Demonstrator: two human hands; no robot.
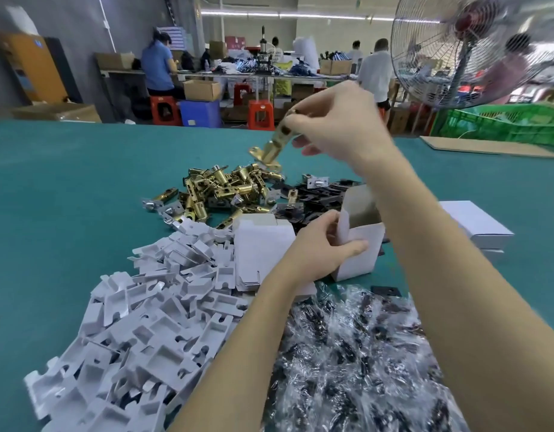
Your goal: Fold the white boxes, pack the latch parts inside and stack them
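My right hand [338, 120] pinches a brass latch [274, 145] by its upper end and holds it in the air above the pile of brass latches [225, 188]. My left hand [325, 244] grips the front wall of an open white box [359, 241] that stands upright on the green table [66, 198], its top flaps raised. A stack of flat unfolded white boxes [263, 251] lies just left of that hand. Two closed white boxes [478, 226] are stacked at the right.
White card inserts [138, 322] spread in a big heap at the near left. Clear plastic bags with dark parts [347, 353] lie at the near centre. Black plates [319, 201] lie behind the open box. A standing fan [462, 51] and a green crate [503, 123] are far right. Several people work at benches behind.
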